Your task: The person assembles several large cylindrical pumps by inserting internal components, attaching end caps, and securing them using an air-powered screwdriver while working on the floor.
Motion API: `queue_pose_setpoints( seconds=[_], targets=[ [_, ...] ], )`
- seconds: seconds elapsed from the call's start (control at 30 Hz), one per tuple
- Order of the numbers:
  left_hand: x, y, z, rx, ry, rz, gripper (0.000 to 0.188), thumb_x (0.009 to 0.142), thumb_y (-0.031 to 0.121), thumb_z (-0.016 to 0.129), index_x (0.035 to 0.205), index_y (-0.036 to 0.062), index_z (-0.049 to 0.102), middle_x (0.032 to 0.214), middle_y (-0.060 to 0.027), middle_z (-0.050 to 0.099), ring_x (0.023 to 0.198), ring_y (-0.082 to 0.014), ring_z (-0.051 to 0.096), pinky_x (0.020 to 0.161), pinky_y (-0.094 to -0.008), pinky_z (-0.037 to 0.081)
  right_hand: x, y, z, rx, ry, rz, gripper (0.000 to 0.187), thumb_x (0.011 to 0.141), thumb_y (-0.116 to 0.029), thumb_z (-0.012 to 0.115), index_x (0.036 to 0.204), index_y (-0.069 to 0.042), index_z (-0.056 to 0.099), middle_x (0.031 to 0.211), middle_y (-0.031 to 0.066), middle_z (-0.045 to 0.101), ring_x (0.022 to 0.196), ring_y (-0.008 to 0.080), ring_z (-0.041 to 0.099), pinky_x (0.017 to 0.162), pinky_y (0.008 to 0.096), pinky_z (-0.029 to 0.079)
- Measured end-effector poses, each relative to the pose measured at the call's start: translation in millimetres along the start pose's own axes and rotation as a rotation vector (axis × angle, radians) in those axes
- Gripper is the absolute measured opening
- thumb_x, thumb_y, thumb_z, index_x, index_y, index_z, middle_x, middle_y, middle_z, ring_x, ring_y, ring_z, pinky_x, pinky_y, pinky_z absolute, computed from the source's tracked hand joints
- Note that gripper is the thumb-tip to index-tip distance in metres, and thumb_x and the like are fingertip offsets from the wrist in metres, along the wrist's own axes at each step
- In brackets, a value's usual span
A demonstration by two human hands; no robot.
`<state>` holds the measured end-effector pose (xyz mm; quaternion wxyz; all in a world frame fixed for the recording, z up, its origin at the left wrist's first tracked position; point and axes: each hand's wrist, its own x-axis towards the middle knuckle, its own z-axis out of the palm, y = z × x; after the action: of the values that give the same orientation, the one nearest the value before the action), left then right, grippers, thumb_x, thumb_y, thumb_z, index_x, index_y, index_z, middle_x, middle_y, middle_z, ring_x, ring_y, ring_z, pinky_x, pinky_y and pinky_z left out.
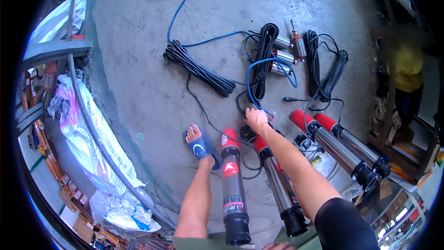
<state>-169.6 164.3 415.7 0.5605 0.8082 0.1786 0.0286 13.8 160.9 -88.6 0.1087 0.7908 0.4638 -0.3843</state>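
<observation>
My right hand (256,118) reaches down to the concrete floor, fingers curled around the end of a thin blue wire (250,76) where it meets black cable ends. Just below it lie two long steel cylinder pumps with red caps (230,140) (261,144), side by side. Two more red-capped pumps (301,118) (326,121) lie to the right. A sliver of skin at the lower edge, which seems to be my left hand (279,246), shows too little to tell its state. My foot in a blue slipper (200,144) stands left of the pumps.
Black cable coils (200,70) (264,58) (326,71) lie beyond the hand, with small metal motor parts (290,46) between them. A long blue cable (178,11) runs to the far edge. White sacks (92,132) and shelving line the left. A wooden rack (393,97) stands right.
</observation>
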Motion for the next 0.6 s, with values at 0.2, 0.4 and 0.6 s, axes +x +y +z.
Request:
queue_pose_setpoints(
  seconds=[0.2, 0.4, 0.6],
  targets=[
    [14, 1, 8, 0.015, -0.011, -0.134, 0.033, 0.075, 0.012, 0.072, 0.106, 0.0027, 0.069, 0.110, -0.0151, 0.064, 0.103, -0.0342, 0.061, 0.086, -0.0469, 0.052, -23, 14, -35, 0.187, 0.121, -0.002, 0.028, 0.088, -0.029, 0.068, 0.102, -0.006, 0.062, 0.097, 0.0164, 0.072, 0.087, 0.0348, 0.073, 0.074, 0.0471, 0.058],
    [37, 13, 38, 0.179, 0.022, -0.056, 0.028, 0.077, 0.013, 0.073, 0.104, 0.0051, 0.069, 0.107, -0.0123, 0.062, 0.101, -0.0307, 0.060, 0.083, -0.0430, 0.051, -73, 16, -102, 0.192, 0.196, 0.018, 0.026, 0.086, -0.022, 0.065, 0.101, -0.002, 0.059, 0.096, 0.0186, 0.071, 0.085, 0.0368, 0.072, 0.073, 0.0472, 0.058],
    [38, 11, 73, 0.159, 0.052, -0.064, 0.036, 0.068, 0.013, 0.077, 0.102, 0.0065, 0.068, 0.104, -0.0114, 0.061, 0.105, -0.0327, 0.059, 0.086, -0.0466, 0.048, -106, 36, -120, 0.134, 0.145, -0.089, 0.021, 0.082, -0.022, 0.066, 0.094, -0.004, 0.067, 0.090, 0.0189, 0.072, 0.082, 0.0366, 0.072, 0.071, 0.0468, 0.058]
  ],
)
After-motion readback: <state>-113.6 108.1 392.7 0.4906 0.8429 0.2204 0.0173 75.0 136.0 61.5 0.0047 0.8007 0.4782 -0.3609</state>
